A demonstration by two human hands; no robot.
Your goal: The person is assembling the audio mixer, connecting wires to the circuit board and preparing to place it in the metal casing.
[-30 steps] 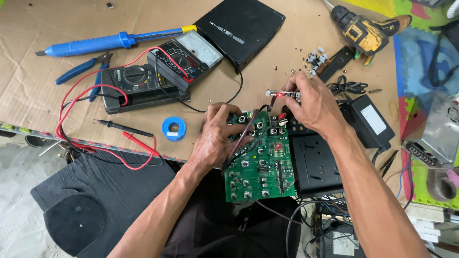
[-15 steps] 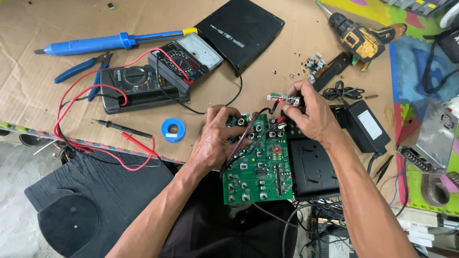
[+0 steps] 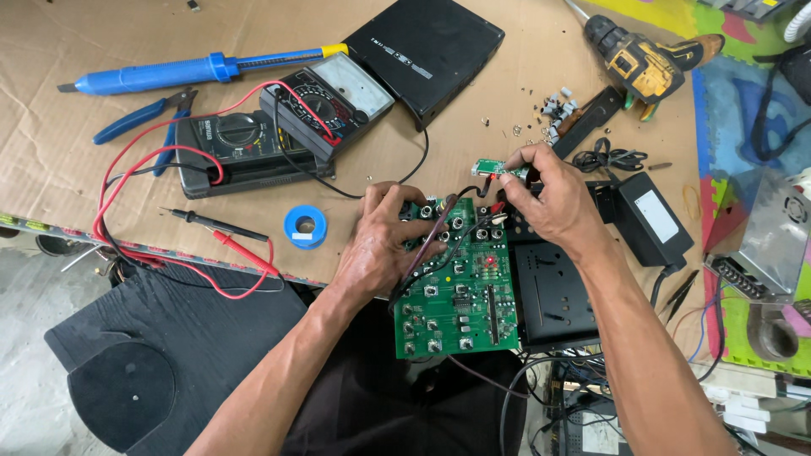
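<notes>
Bench, green circuit board out of its case, small module in hand.

My left hand (image 3: 382, 245) lies flat on the top edge of the green circuit board (image 3: 456, 287), fingers spread, steadying it. My right hand (image 3: 549, 198) pinches a small green module board (image 3: 494, 168) between thumb and fingertips, just above the main board and joined to it by wires. Judged: the board is exposed beside its black case (image 3: 553, 295); the module is not seated. Two multimeters (image 3: 279, 127) lie idle, probes (image 3: 220, 232) untouched.
</notes>
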